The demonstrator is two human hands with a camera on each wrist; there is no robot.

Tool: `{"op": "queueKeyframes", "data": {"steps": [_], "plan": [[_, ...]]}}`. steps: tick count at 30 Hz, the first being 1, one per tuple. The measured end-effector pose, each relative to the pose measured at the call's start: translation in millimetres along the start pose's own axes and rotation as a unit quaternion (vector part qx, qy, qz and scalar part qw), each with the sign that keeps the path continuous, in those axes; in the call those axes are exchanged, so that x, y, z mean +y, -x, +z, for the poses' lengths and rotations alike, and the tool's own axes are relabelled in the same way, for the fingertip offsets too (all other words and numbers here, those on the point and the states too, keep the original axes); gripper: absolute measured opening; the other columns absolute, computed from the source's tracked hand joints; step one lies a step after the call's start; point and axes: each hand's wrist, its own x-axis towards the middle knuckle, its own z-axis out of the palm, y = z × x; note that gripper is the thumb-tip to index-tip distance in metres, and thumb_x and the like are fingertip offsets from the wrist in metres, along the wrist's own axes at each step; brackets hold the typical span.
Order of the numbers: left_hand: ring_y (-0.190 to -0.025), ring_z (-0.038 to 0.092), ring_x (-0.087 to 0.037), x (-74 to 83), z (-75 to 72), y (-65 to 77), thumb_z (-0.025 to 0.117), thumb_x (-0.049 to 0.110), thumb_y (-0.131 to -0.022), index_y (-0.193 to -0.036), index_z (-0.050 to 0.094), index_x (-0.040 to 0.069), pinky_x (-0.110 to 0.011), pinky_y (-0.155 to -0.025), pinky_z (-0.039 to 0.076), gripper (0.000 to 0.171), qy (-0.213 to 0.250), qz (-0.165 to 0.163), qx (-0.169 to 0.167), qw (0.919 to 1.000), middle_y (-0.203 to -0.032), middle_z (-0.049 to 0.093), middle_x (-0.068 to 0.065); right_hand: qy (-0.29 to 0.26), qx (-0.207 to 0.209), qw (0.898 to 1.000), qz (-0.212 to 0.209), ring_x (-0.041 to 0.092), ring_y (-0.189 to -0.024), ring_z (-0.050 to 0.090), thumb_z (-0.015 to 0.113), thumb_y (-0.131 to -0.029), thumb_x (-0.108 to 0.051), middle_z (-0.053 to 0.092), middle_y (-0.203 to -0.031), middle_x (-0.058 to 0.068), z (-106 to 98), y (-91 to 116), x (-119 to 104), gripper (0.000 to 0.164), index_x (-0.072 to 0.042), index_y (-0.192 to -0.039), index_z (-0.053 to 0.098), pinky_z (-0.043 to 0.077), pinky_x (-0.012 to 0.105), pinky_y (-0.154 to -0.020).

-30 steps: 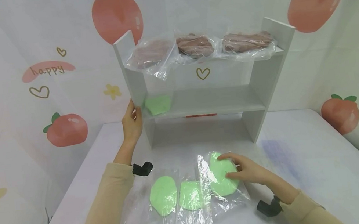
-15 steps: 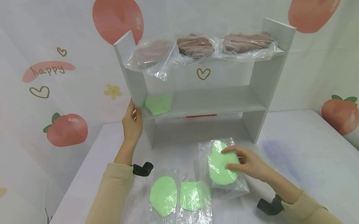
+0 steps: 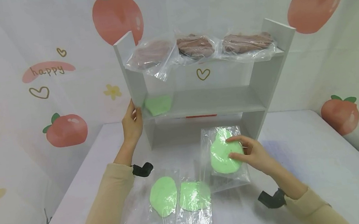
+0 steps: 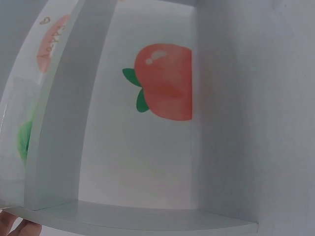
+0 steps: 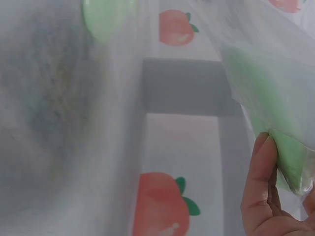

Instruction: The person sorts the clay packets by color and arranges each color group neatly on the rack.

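Note:
My right hand (image 3: 254,154) pinches a clear plastic bag with a flat green dough-like piece (image 3: 223,158), tilted up off the table in front of the shelf. In the right wrist view, the fingers and thumb of that right hand (image 5: 263,196) hold the bag's edge (image 5: 270,103). My left hand (image 3: 132,126) grips the left side board of the white shelf (image 3: 205,101); its fingers (image 4: 24,229) show at the corner of the left wrist view. Two more bagged green pieces, a left one (image 3: 163,197) and a middle one (image 3: 192,196), lie flat on the table.
On the top shelf board sit three clear bags of brownish contents, the left one (image 3: 151,54), the middle one (image 3: 196,46) and the right one (image 3: 247,42). A bagged green piece (image 3: 158,105) rests at the left of the middle board. Printed cloth (image 3: 66,25) hangs behind.
My right hand has lifted the right-hand green bag off the table and carried it forward and slightly right, toward the shelf. The left hand has stayed on the side board.

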Motion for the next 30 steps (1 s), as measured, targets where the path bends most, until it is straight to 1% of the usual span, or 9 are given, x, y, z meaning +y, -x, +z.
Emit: {"op": "queueKeyframes", "data": {"steps": [4, 6, 11, 14, 18, 21, 25, 30], "plan": [[-0.125, 0.046, -0.045, 2.7, -0.1, 1.1, 0.039, -0.003, -0.097, -0.143, 0.030, -0.005, -0.049, -0.105, 0.043, 0.047, -0.003, 0.000, 0.001, 1.0000, -0.137, 0.043, -0.031, 0.002, 0.012, 1.000, -0.006, 0.006, -0.071, 0.063, 0.067, -0.082, 0.000, 0.058, -0.091, -0.002, -4, -3, -7, 0.041, 0.007, -0.119, 0.051, 0.057, 0.022, -0.059], [-0.124, 0.047, -0.045, 2.4, 0.0, 1.0, 0.039, -0.003, -0.097, -0.143, 0.030, -0.004, -0.049, -0.105, 0.043, 0.047, -0.002, -0.001, 0.002, 1.0000, -0.136, 0.044, -0.031, 0.000, 0.016, 1.000, -0.001, 0.006, -0.071, 0.064, 0.067, -0.083, -0.001, 0.058, -0.088, -0.002, -7, -5, -11, 0.041, 0.006, -0.120, 0.051, 0.057, 0.021, -0.059], [-0.123, 0.047, -0.046, -1.3, 0.7, -1.0, 0.040, -0.003, -0.096, -0.142, 0.031, -0.005, -0.050, -0.104, 0.044, 0.047, -0.004, 0.002, 0.005, 1.0000, -0.135, 0.044, -0.033, 0.008, 0.031, 0.999, 0.016, 0.005, -0.071, 0.064, 0.068, -0.083, -0.004, 0.058, -0.091, -0.004, -13, -10, -20, 0.042, 0.002, -0.121, 0.052, 0.057, 0.021, -0.059], [-0.124, 0.047, -0.044, -14.9, 2.4, -6.0, 0.041, -0.002, -0.096, -0.143, 0.031, -0.002, -0.049, -0.104, 0.044, 0.047, 0.002, 0.010, 0.011, 0.9999, -0.136, 0.045, -0.031, 0.017, 0.040, 0.999, 0.027, 0.005, -0.073, 0.064, 0.068, -0.083, -0.005, 0.058, -0.093, -0.005, -16, -14, -24, 0.043, 0.000, -0.122, 0.052, 0.058, 0.021, -0.060], [-0.125, 0.049, -0.038, -33.8, 4.8, -12.5, 0.042, 0.003, -0.097, -0.144, 0.034, 0.004, -0.046, -0.105, 0.045, 0.047, 0.005, 0.015, 0.018, 0.9997, -0.137, 0.047, -0.025, 0.026, 0.044, 0.998, 0.036, 0.005, -0.075, 0.064, 0.068, -0.084, -0.007, 0.057, -0.093, -0.004, -20, -18, -29, 0.044, -0.002, -0.124, 0.051, 0.058, 0.022, -0.062], [-0.125, 0.049, -0.036, -36.1, 5.1, -13.2, 0.042, 0.003, -0.097, -0.144, 0.034, 0.006, -0.045, -0.104, 0.045, 0.047, 0.000, 0.017, 0.020, 0.9997, -0.137, 0.048, -0.024, 0.027, 0.046, 0.998, 0.039, 0.005, -0.076, 0.064, 0.068, -0.084, -0.008, 0.057, -0.093, -0.004, -22, -22, -33, 0.044, -0.003, -0.125, 0.051, 0.057, 0.021, -0.062], [-0.124, 0.050, -0.038, -35.3, 4.6, -12.2, 0.042, 0.003, -0.098, -0.145, 0.033, 0.007, -0.046, -0.104, 0.046, 0.048, -0.002, 0.016, 0.014, 0.9998, -0.137, 0.048, -0.024, 0.028, 0.052, 0.997, 0.041, 0.004, -0.077, 0.064, 0.068, -0.085, -0.010, 0.057, -0.096, -0.007, -25, -27, -36, 0.045, -0.003, -0.126, 0.051, 0.057, 0.020, -0.063], [-0.125, 0.049, -0.038, -35.6, 4.2, -12.3, 0.041, 0.003, -0.098, -0.145, 0.033, 0.007, -0.046, -0.104, 0.045, 0.048, 0.000, 0.010, 0.011, 0.9999, -0.138, 0.047, -0.024, 0.027, 0.062, 0.997, 0.047, 0.003, -0.077, 0.063, 0.068, -0.085, -0.012, 0.056, -0.095, -0.006, -27, -34, -39, 0.045, -0.005, -0.126, 0.050, 0.056, 0.019, -0.062]]}}
